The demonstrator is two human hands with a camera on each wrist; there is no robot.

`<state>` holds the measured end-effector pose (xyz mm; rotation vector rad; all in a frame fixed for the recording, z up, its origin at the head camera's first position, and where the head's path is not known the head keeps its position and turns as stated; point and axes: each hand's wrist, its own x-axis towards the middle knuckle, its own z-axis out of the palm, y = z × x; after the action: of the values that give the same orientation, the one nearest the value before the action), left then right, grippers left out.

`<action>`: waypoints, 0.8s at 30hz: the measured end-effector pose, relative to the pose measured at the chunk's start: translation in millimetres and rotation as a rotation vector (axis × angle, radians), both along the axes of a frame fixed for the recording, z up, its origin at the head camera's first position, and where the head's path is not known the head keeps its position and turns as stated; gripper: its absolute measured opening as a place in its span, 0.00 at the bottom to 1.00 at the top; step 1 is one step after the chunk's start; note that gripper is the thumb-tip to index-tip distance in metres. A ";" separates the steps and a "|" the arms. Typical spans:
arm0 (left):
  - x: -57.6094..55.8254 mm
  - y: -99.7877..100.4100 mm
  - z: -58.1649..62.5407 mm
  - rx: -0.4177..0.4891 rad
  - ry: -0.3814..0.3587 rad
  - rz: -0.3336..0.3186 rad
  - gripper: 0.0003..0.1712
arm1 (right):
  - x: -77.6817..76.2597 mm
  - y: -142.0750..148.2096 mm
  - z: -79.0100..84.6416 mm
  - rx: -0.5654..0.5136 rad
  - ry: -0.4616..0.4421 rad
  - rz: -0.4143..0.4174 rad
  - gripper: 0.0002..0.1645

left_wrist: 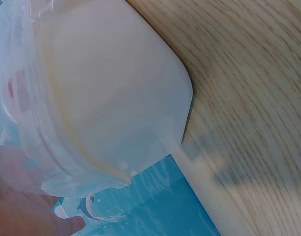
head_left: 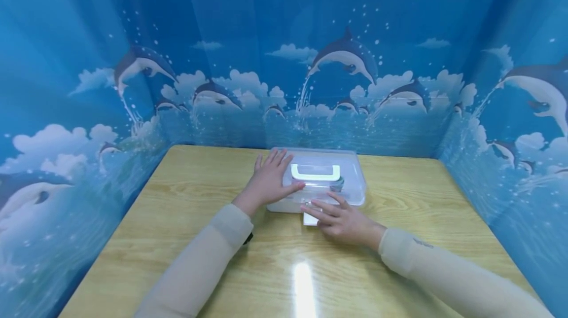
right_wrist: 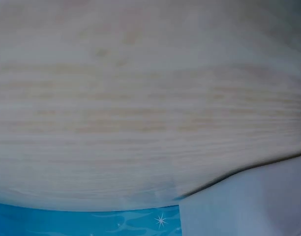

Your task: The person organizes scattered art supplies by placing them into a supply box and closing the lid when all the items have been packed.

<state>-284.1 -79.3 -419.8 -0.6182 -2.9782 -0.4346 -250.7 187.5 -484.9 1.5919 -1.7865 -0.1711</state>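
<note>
A translucent plastic storage box point(head_left: 352, 167) with a white carry handle point(head_left: 316, 176) on its lid stands near the back of the table. My left hand point(head_left: 268, 181) rests flat over the lid's left part, fingers spread and pointing away. At the front, a white latch flap point(head_left: 310, 220) sticks out below the lid's edge. The fingers of my right hand point(head_left: 343, 220) reach over this flap, extended and slightly spread. Something greyish-green point(head_left: 337, 184) shows through the lid. The left wrist view shows the box's pale side point(left_wrist: 116, 83) and part of my left hand point(left_wrist: 30, 214).
The box stands on a wood-grain table point(head_left: 213, 175), close to its back edge. Blue curtains point(head_left: 284, 7) printed with dolphins enclose the back and both sides. A small dark object point(head_left: 248, 239) shows beside my left cuff. Light reflects off the table's front point(head_left: 304, 288).
</note>
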 end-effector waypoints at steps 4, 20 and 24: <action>-0.1 -0.5 0.5 0.000 0.003 -0.002 0.56 | 1.9 -1.1 3.8 -0.073 0.025 0.002 0.19; -0.2 -1.3 -3.5 -0.033 0.020 -0.005 0.59 | -3.4 -0.7 20.3 -0.200 0.017 -0.032 0.09; -0.7 -1.7 -2.9 -0.037 0.021 -0.008 0.59 | -6.1 0.0 26.3 -0.229 0.012 -0.050 0.09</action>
<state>-284.9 -81.0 -422.6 -0.6349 -2.9712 -0.3722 -256.7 187.5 -458.7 1.3823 -1.7688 0.0011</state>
